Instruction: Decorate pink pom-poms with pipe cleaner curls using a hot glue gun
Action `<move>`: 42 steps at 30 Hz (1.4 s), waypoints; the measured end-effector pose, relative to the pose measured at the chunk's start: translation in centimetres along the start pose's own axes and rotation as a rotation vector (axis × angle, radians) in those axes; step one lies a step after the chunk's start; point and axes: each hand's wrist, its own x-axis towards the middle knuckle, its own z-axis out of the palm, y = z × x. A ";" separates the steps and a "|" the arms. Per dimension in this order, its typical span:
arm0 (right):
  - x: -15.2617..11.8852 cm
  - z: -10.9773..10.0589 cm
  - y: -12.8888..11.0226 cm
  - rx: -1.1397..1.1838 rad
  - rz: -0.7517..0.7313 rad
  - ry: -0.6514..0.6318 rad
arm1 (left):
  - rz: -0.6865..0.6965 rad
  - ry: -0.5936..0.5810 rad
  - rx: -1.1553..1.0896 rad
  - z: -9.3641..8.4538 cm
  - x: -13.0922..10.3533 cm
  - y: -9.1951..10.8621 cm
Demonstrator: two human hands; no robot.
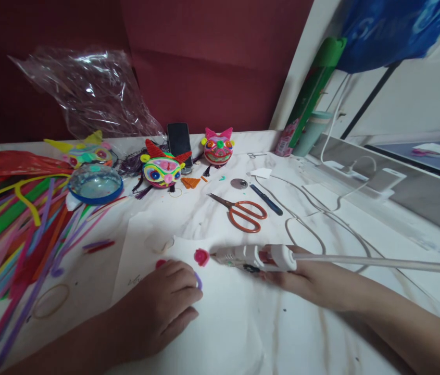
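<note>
My right hand [296, 276] is wrapped round a white hot glue gun [243, 256], with a long pale glue stick running out of its back to the right. The gun's nozzle points left, close beside a small pinkish-red coil [201, 257] on the white paper [220, 333]. My left hand [175, 302] rests low over the paper with its fingers curled together. A bent purple pipe cleaner [199, 282] shows at its fingertips; the rest of it is hidden. Another red piece [160, 264] peeks out behind the left knuckles.
Orange-handled scissors [245, 212], a dark blue cutter [266, 200] and grey cables [301, 229] lie beyond the glue gun. Colourful pipe cleaners [12, 229] heap up at left near a blue-rimmed bowl [95, 188]. Behind are lion-head figures [162, 172] and a phone [179, 140].
</note>
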 end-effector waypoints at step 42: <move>0.0 -0.4 -0.4 -0.020 -0.052 -0.015 | 0.018 0.025 0.012 0.1 0.0 -0.1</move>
